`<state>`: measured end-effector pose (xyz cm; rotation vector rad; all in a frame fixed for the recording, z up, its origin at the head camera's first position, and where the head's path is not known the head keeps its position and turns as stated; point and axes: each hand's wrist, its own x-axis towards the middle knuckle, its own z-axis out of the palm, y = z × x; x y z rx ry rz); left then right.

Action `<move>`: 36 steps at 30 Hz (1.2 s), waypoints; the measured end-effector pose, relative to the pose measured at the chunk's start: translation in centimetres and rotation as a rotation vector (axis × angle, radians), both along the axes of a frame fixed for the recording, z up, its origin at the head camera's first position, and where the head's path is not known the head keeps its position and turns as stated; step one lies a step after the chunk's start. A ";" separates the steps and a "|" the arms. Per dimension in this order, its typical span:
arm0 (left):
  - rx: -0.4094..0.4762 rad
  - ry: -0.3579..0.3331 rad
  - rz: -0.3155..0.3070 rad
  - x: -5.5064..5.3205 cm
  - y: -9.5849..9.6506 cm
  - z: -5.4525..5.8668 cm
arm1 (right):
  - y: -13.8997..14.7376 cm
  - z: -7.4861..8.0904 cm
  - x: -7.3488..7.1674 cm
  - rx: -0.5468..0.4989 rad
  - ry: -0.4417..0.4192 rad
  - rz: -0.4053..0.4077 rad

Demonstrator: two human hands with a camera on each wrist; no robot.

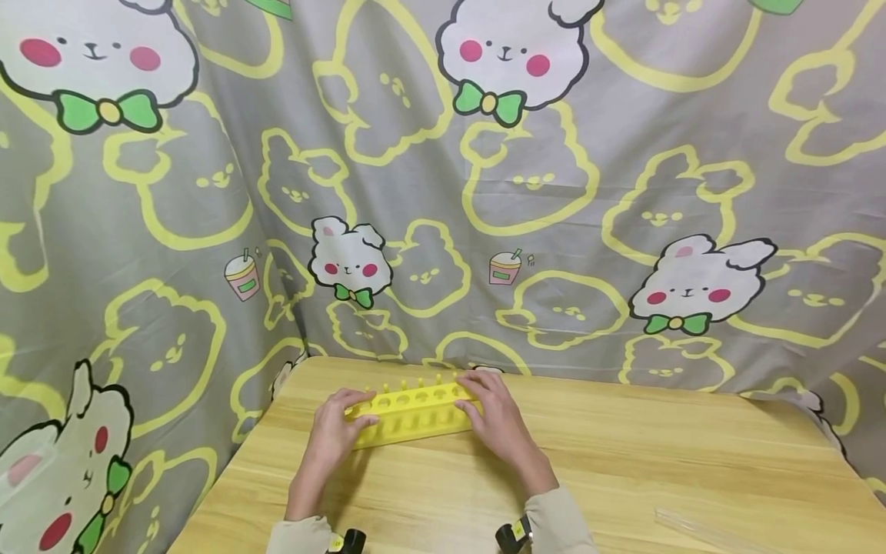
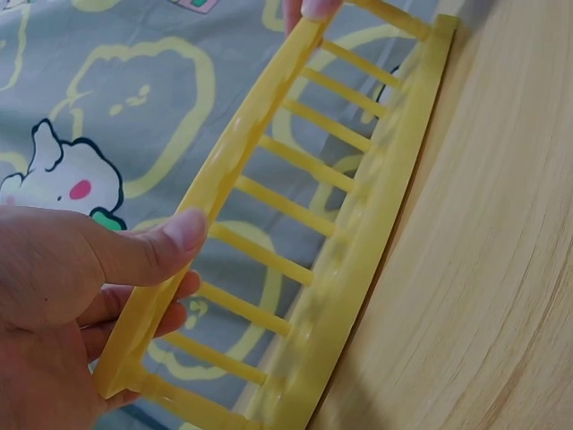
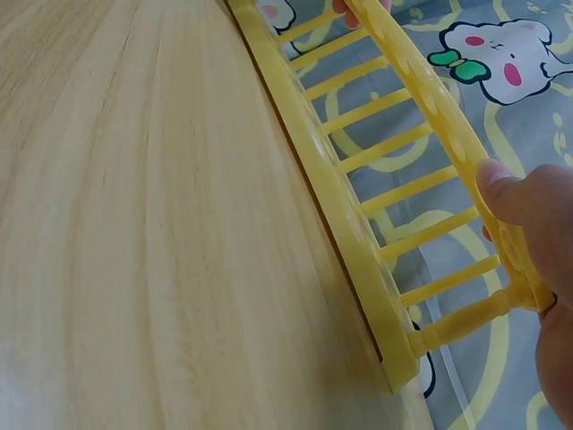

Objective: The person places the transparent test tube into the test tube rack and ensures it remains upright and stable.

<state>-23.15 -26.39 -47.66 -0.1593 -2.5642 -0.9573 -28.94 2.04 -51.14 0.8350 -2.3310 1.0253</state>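
A yellow plastic test tube rack [image 1: 419, 410] stands toward the back of the wooden table, with a row of holes along its top and short pegs rising behind. My left hand [image 1: 331, 432] grips its left end, and my right hand [image 1: 500, 412] grips the right end. Seen from the left wrist, the thumb lies on the upper rail of the rack [image 2: 235, 161] while fingers curl beneath. From the right wrist, the thumb presses the upper rail of the rack [image 3: 439, 103] near a thicker end post. Thin rods join the upper rail to the base, which is at the tabletop.
A clear, thin tube-like piece [image 1: 699, 527] lies on the table [image 1: 623, 454] at the front right. Grey curtain [image 1: 429, 192] with rabbit and yellow outline prints hangs behind the table and along its left side.
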 end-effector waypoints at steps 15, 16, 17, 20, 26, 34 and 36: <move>-0.012 0.004 -0.009 -0.2 0.4 -0.2 | 0.5 -0.2 0.4 -0.031 0.033 -0.006; -0.012 0.007 -0.009 -0.2 0.4 -0.2 | 0.5 -0.2 0.4 -0.036 0.036 -0.006; -0.016 0.014 -0.011 -0.2 0.4 -0.2 | 0.6 -0.3 0.4 -0.040 0.042 -0.007; -0.009 0.010 -0.013 -0.1 0.6 -0.2 | 0.7 -0.4 0.6 -0.040 0.052 -0.017; 0.002 -0.014 -0.034 0.1 1.1 -0.2 | 1.2 -0.3 1.3 -0.027 0.032 -0.045; 0.001 -0.009 -0.054 0.1 1.6 0.1 | 1.8 -0.3 1.7 -0.020 -0.016 -0.061; -0.006 -0.003 -0.063 0.1 1.6 0.2 | 1.9 -0.4 1.7 -0.025 -0.023 -0.063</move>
